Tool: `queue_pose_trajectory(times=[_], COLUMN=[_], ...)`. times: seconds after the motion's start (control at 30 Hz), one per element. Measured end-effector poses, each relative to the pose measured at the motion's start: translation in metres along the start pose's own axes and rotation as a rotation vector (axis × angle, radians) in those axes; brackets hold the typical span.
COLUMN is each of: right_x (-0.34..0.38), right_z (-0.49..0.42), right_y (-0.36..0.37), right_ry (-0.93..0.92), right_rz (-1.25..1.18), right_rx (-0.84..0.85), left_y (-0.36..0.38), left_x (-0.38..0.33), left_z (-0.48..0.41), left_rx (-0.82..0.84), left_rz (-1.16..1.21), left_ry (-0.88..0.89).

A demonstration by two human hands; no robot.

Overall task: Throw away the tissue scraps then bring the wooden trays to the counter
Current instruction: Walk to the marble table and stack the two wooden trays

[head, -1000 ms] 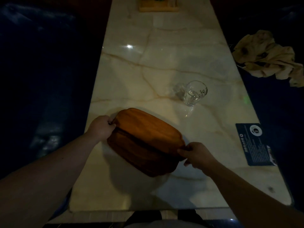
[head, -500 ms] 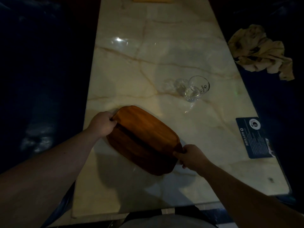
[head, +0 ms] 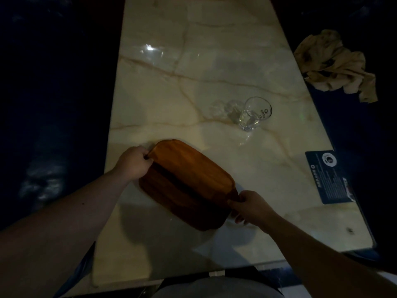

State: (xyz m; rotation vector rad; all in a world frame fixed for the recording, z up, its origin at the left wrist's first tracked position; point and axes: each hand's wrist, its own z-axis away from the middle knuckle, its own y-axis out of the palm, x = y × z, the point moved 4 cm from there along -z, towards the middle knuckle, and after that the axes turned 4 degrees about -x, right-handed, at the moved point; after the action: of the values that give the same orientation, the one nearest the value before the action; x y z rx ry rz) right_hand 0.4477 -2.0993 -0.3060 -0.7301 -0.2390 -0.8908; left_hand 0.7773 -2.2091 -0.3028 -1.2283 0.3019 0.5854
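We hold the stacked wooden trays (head: 189, 183) at centre frame, low over the marble worktop (head: 193, 82), left hand (head: 134, 165) clamped on the far-left end, right hand (head: 247, 206) on the near-right corner. The upper tray sits skewed; tilting could slide it off, or swing it into the drinking glass (head: 254, 114) at right. The glass print and dark card (head: 328, 177) stay unreadable.

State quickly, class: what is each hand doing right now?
Left hand: closed on the far-left end of the wooden trays.
Right hand: closed on their near-right end.
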Motion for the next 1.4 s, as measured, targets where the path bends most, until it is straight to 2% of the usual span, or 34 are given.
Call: queue_pose_trajectory(times=[0.33,0.53,0.67,0.8,0.9,1.1,1.23,1.4], right_x=[-0.002,-0.006,-0.01,-0.007,-0.008,-0.005,0.0,0.011], right_z=[-0.005,-0.002,-0.002,-0.004,-0.004,0.0,-0.006,-0.003], right_y=[0.002,0.005,0.008,0.008,0.008,0.01,-0.01,-0.048], right_ry=[-0.046,-0.009,-0.032,0.006,0.036,0.085,0.046,-0.138], right_rz=[0.086,-0.096,-0.112,-0.142,-0.161,-0.349,-0.443,-0.38], right_rx=[-0.046,-0.098,-0.19,-0.16,-0.175,-0.15,-0.177,-0.307], left_y=[-0.005,-0.004,-0.004,-0.005,-0.005,0.007,0.007,0.01], left_x=[0.003,0.001,0.0,-0.001,0.001,-0.01,-0.014,-0.03], left_z=[-0.004,-0.001,-0.001,-0.002,-0.003,-0.003,0.013,0.056], left_rx=[0.019,-0.044,-0.096,-0.129,-0.111,0.015,-0.006,-0.093], left_rz=[-0.101,-0.116,-0.112,-0.074,-0.07,-0.039,0.046,0.213], left_ry=[-0.012,-0.002,0.014,0.0,-0.028,-0.037,-0.079,-0.148])
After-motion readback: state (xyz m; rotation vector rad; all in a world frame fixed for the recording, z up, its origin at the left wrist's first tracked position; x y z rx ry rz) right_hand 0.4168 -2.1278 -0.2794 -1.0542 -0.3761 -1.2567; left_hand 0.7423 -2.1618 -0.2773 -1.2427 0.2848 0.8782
